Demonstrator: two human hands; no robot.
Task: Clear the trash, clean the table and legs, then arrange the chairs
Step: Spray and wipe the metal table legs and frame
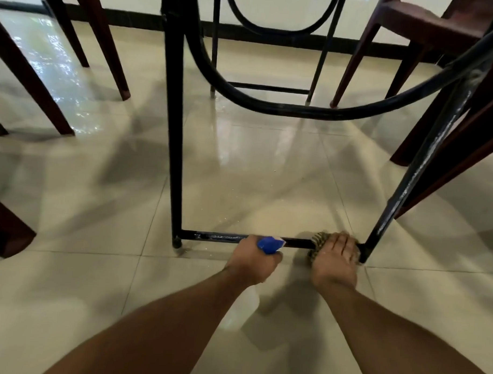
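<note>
L hand (pixel 254 260) is low over the tiled floor (pixel 83 279), fingers (pixel 276 257) wrapped round a spray bottle (pixel 270 245) w/ blue head, just at the counter frame's bottom crossbar (pixel 224 237). R hand (pixel 335 260) fingers (pixel 340 240) curl over a patterned cloth (pixel 319 241), gripping it on the crossbar's right end, next to the black leg (pixel 425 154). Brown chairs (pixel 413 22) stand nearby.

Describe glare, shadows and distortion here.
Head view: bright glare whitens the floor upper left; table legs splay with wide-angle distortion and throw soft shadows; left hand gripping the spray bottle and right hand holding the cloth look fairly sharp.
</note>
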